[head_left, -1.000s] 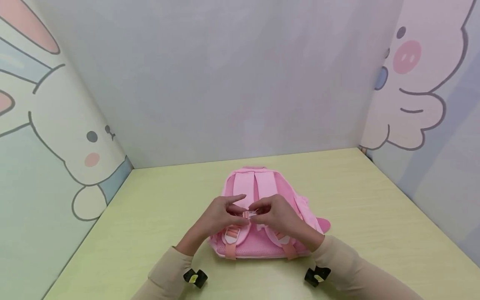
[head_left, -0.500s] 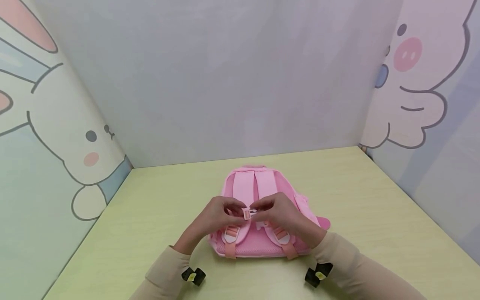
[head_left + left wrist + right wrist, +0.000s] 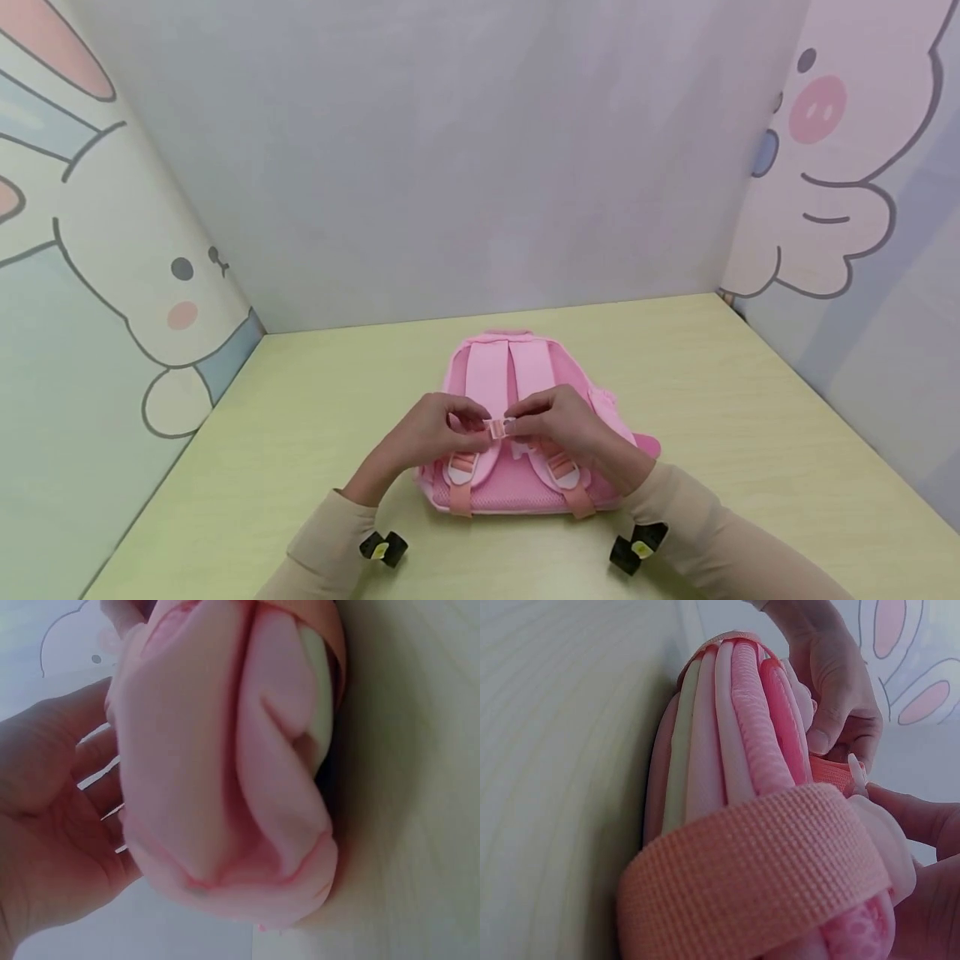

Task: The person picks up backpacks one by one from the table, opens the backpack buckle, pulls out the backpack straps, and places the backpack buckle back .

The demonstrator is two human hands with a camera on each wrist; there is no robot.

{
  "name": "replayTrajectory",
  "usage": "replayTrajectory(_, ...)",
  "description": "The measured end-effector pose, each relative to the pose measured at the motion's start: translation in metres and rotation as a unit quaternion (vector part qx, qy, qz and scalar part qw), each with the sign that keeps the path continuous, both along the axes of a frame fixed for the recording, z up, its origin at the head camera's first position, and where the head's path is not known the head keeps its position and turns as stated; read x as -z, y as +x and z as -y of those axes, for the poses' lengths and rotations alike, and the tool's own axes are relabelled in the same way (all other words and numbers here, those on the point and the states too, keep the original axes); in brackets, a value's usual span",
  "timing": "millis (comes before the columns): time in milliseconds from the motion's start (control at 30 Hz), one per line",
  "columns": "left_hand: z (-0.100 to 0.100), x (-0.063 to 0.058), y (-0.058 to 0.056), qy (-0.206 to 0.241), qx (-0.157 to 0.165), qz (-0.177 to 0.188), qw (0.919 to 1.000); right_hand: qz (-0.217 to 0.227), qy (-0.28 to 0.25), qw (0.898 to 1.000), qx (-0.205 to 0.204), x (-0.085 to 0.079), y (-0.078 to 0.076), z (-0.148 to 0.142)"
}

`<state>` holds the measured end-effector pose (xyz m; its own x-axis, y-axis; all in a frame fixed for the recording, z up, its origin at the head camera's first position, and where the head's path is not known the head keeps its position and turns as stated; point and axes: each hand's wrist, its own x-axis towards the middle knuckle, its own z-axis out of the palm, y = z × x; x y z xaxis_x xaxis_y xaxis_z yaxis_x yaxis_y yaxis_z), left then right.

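Observation:
A pink backpack [image 3: 517, 492] lies on the table with its shoulder straps facing up. Across the straps, a small whitish buckle [image 3: 497, 428] on the chest strap sits between both hands. My left hand [image 3: 438, 429] pinches its left end, where orange webbing [image 3: 829, 772] shows in the right wrist view. From the other side my right hand [image 3: 566, 429] pinches the buckle's right end. The fingers partly cover the buckle, so whether its halves are locked cannot be told. In the left wrist view the pack's side [image 3: 180, 750] hides the left fingertips.
Orange lower straps with white adjusters [image 3: 462, 468] run to the pack's bottom edge. A darker pink flap [image 3: 647, 447] sticks out at its right. The pale yellow table [image 3: 337, 392] meets a grey wall [image 3: 480, 167] behind and walls with cartoon animals at both sides.
Both hands stay over the chest strap. The fingers have shifted slightly, and the buckle's two ends look closer together than before. The backpack has stayed in place.

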<state>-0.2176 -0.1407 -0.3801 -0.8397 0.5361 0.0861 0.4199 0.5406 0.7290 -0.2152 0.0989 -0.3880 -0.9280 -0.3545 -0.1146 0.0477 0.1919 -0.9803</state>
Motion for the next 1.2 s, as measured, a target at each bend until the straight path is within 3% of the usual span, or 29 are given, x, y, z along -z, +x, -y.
replayTrajectory(300, 0.014, -0.005, -0.006, -0.042, 0.027, -0.007, 0.9987, 0.01, -0.021, 1.0, -0.001, 0.0, -0.003, -0.002)
replayTrajectory(733, 0.02, -0.008, -0.008, -0.004, 0.029, 0.042, 0.9987, 0.019, -0.043, 0.999, -0.01, 0.001, -0.005, -0.006)
replayTrajectory(1200, 0.014, 0.0, -0.009, 0.019, 0.036, 0.071, 0.9966, 0.03, -0.066, 0.997, -0.027, 0.0, -0.005, -0.006)
